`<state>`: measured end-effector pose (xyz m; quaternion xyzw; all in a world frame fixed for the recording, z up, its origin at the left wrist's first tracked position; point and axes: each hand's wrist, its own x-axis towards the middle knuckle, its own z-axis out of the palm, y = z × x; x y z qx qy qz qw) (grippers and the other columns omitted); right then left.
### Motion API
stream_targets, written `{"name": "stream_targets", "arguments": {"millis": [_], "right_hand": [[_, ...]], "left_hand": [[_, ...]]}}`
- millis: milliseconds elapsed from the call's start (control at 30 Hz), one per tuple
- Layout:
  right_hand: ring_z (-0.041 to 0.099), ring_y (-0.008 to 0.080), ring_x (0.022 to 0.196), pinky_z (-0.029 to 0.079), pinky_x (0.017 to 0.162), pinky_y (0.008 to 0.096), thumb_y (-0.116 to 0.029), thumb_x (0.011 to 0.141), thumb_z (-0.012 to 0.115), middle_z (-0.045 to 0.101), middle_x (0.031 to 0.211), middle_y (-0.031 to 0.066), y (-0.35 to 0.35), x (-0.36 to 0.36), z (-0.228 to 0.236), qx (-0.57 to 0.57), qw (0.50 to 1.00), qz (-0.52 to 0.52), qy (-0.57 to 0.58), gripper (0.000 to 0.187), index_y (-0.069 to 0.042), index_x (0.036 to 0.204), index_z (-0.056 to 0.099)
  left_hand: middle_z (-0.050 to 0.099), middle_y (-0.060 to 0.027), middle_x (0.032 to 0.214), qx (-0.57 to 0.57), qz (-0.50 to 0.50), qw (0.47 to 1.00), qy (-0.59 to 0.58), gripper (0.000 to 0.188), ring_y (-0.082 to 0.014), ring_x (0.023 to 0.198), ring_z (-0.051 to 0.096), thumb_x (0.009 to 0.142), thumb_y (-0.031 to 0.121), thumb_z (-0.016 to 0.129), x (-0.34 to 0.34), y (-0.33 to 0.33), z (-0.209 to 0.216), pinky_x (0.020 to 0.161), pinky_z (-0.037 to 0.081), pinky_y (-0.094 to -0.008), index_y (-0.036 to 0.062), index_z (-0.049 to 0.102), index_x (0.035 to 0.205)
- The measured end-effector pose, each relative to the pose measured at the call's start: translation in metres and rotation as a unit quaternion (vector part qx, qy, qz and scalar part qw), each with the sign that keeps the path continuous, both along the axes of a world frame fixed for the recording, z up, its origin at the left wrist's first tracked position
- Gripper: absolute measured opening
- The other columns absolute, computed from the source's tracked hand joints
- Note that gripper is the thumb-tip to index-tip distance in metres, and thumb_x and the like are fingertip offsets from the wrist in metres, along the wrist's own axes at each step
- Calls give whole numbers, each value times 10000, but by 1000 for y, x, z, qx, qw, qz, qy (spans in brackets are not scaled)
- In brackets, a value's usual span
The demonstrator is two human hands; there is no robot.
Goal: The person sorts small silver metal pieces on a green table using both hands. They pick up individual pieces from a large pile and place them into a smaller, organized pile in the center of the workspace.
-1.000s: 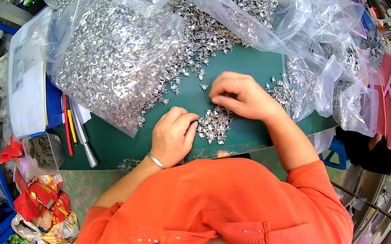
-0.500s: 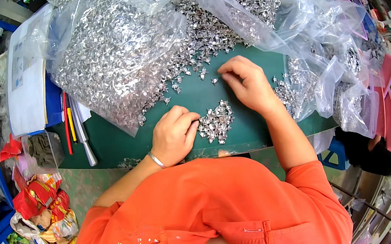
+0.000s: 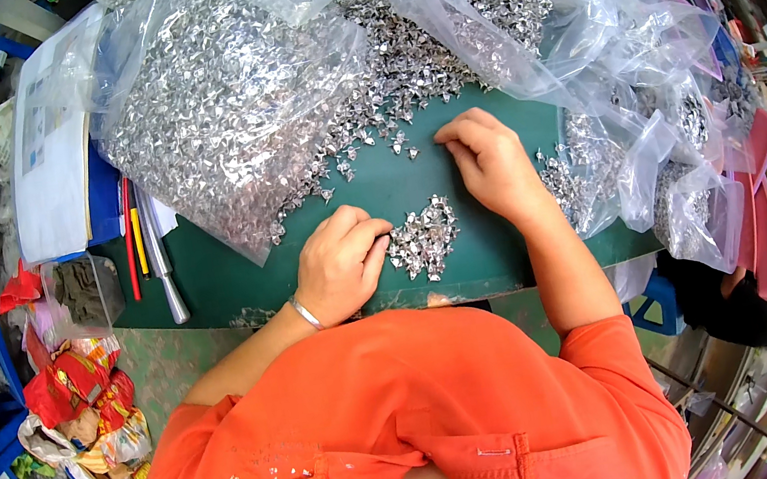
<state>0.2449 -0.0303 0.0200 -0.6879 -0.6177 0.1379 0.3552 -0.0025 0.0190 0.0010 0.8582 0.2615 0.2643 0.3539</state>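
Note:
Beside the left edge of a small pile of shiny metal pieces [image 3: 425,241], my left hand [image 3: 339,258] rests low on the table with curled fingers. Its thumb and forefinger are pressed together at the pile's edge; whatever is between them is too small to make out. My right hand [image 3: 491,162] hovers farther up and to the right, fingers bent and thumb close under the forefinger. Its inner side is hidden, so any piece in it does not show. Left of its fingertips lie a few loose metal pieces [image 3: 412,150].
A large clear bag of metal pieces [image 3: 216,116] covers the far left of the green table [image 3: 311,285]. More loose pieces [image 3: 414,46] heap behind, under plastic sheeting. Bags of pieces [image 3: 590,164] stand right. Pens [image 3: 139,244], a metal tapered tool [image 3: 170,281] and papers [image 3: 48,151] lie left.
My right hand has drawn slightly to the right, away from the loose pieces. One loose piece near its fingertips has shifted a little up and left. My left hand stays practically still.

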Motion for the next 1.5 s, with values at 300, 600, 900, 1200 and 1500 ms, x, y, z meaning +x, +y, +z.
{"name": "stream_targets", "arguments": {"millis": [300,600,900,1200,1500], "right_hand": [[631,338,956,521,833,421,1,795,760,676,976,117,7,-22,-13,24,999,8,28,324,-33,1093,636],[674,273,869,556,793,357,80,784,693,650,972,130,-15,-7,-2,2,996,-18,90,349,-17,1111,619],[635,365,981,530,868,439,44,785,657,676,1020,139,-17,17,32,-51,992,80,-87,218,-31,985,702],[633,349,941,518,850,437,63,798,680,680,958,128,18,0,0,-1,992,123,-27,263,-31,1043,668],[663,357,904,539,794,436,-19,842,716,672,909,137,8,5,-2,-7,996,88,-7,156,-23,991,670]], "left_hand": [[622,-86,900,-5,-3,1000,7,130,-273,771,626,833,17,745,0,0,2,673,501,-376,47,724,958],[623,-85,899,-3,-4,1000,-1,137,-271,773,626,828,16,749,1,0,-1,672,501,-377,46,723,959],[625,-84,901,-1,0,1000,4,147,-272,776,628,827,16,750,1,0,1,676,502,-375,53,728,968],[624,-82,896,-1,3,1000,7,142,-274,768,626,829,15,747,0,0,4,679,501,-376,51,727,965],[618,-84,894,-2,-2,1000,1,141,-274,766,622,830,14,745,1,0,2,675,501,-376,49,726,965]]}}
